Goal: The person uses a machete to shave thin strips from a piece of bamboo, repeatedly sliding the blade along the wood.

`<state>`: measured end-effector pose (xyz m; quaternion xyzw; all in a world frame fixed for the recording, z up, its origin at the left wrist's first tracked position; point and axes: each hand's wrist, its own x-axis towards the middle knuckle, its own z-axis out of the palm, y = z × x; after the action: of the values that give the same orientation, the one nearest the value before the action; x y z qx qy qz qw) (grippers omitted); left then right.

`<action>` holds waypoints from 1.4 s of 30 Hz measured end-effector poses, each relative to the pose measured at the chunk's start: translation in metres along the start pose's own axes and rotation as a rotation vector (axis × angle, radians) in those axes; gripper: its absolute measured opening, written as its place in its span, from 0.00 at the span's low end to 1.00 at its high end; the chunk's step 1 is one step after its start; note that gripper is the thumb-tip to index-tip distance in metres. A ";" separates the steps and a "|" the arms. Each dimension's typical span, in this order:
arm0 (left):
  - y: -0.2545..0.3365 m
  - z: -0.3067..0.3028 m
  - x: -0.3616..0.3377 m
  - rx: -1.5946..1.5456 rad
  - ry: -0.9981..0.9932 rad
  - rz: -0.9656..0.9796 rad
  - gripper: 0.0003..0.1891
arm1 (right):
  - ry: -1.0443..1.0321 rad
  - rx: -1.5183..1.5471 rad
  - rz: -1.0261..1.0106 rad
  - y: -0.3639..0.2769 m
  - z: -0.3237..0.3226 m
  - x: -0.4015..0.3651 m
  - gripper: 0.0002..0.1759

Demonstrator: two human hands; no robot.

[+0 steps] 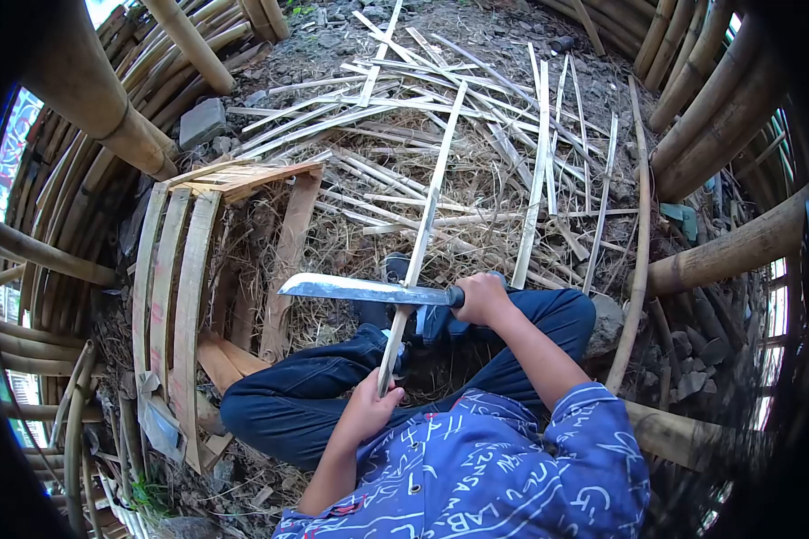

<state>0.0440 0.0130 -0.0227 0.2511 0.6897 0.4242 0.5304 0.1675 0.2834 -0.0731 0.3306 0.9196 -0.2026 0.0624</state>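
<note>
My right hand [482,298] is wrapped round the dark handle of a machete [360,289], whose broad blade points left. The blade lies across a long bamboo strip [431,202], overlapping it in this view. Near my lap, my left hand [373,402] grips the lower end of that strip, which slants up and away from me over the ground. Both hands are above my bent legs in dark jeans [306,386].
A slatted wooden crate [182,260] stands on the left. Many split bamboo strips [535,180] lie scattered over shavings ahead. Thick bamboo poles [724,256] rise at both sides. A grey block [202,122] sits at the back left, and a rock [608,323] lies by my right knee.
</note>
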 end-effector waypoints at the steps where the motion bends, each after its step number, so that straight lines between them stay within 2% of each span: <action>1: 0.001 0.000 0.000 0.002 0.002 -0.008 0.09 | 0.001 0.000 0.000 0.001 0.000 0.001 0.16; 3: 0.000 -0.001 0.000 0.004 0.002 -0.015 0.09 | 0.041 -0.001 -0.040 0.004 0.002 0.002 0.13; 9: 0.007 0.000 -0.007 0.000 -0.019 -0.061 0.09 | 0.053 -0.001 -0.014 0.009 -0.003 0.010 0.13; 12: 0.008 0.002 -0.009 0.022 -0.009 -0.019 0.09 | 0.050 0.018 0.036 0.018 -0.002 0.020 0.14; 19: 0.010 0.001 -0.018 -0.030 -0.014 -0.020 0.09 | 0.057 -0.035 0.008 0.024 -0.010 0.032 0.15; 21: 0.008 0.002 -0.025 -0.029 -0.027 -0.030 0.09 | 0.117 0.000 0.159 0.036 -0.007 0.043 0.15; 23: 0.012 0.002 -0.037 -0.127 -0.058 -0.143 0.10 | 0.077 -0.026 0.177 0.053 -0.016 0.055 0.16; 25: 0.010 -0.002 -0.046 -0.155 -0.091 -0.181 0.10 | 0.020 -0.016 0.319 0.064 -0.029 0.063 0.17; 29: -0.007 -0.009 -0.049 -0.056 -0.066 -0.088 0.10 | 0.069 -0.119 0.245 0.074 -0.023 0.071 0.17; 31: 0.002 -0.012 -0.049 -0.183 -0.051 -0.250 0.10 | 0.099 -0.098 0.232 0.070 -0.020 0.071 0.17; 33: 0.009 -0.018 -0.046 -0.176 -0.051 -0.291 0.09 | 0.089 0.010 0.269 0.064 -0.021 0.065 0.16; 36: -0.005 -0.019 -0.036 -0.103 -0.033 -0.218 0.10 | 0.108 0.111 0.246 0.039 -0.015 0.038 0.17; 38: -0.013 -0.010 -0.027 -0.016 0.001 0.075 0.11 | 0.115 0.184 0.194 0.015 -0.008 0.011 0.17; 39: -0.007 -0.006 -0.025 -0.017 0.004 0.069 0.11 | 0.105 0.213 0.167 0.001 -0.005 -0.004 0.17; 41: 0.008 0.000 -0.018 -0.019 -0.008 -0.093 0.11 | 0.015 0.301 0.120 -0.032 -0.011 -0.034 0.16; 42: 0.006 0.003 -0.015 -0.053 -0.030 -0.075 0.12 | -0.010 0.343 0.094 -0.045 -0.010 -0.047 0.15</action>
<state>0.0506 0.0051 -0.0105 0.2172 0.6792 0.4183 0.5626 0.1755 0.2289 -0.0379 0.3778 0.8549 -0.3550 0.0192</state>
